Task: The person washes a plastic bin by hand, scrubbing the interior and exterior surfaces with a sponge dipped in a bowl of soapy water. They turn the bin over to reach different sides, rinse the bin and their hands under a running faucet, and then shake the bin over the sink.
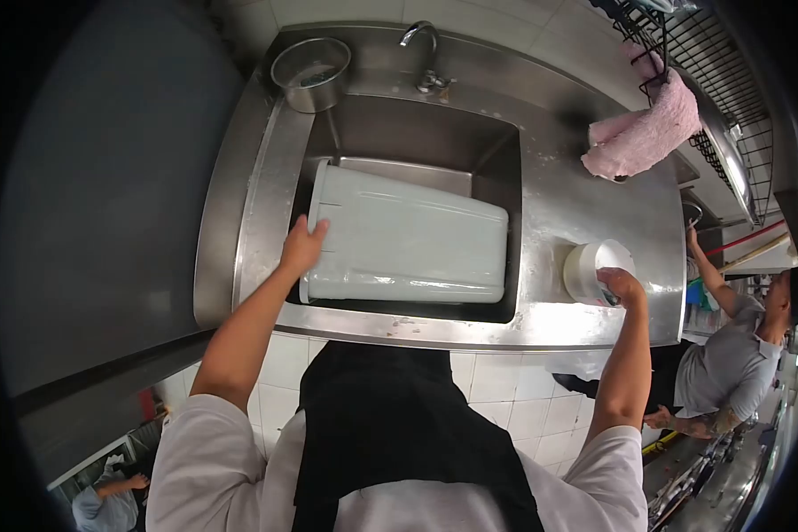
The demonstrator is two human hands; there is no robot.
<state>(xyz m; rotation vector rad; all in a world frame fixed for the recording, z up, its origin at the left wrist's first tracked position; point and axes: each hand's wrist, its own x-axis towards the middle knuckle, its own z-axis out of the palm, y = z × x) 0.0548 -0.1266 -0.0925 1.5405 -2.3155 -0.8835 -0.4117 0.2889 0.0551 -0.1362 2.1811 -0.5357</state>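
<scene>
A large pale grey-green plastic bin (408, 235) lies on its side in the steel sink (417, 133), its rim toward the left. My left hand (303, 246) rests on the bin's rim, thumb on the outer side and the other fingers hidden behind the edge. On the steel counter right of the sink stands a white round tub (583, 273). My right hand (622, 285) reaches into the tub's opening, its fingers closed round something dark and small that I cannot make out.
A metal pot (312, 80) stands at the sink's back left corner, near the faucet (427, 66). A pink cloth (643, 137) hangs from a wire rack (727, 80). A person (727, 355) stands at the right; another person (106, 505) is at the lower left.
</scene>
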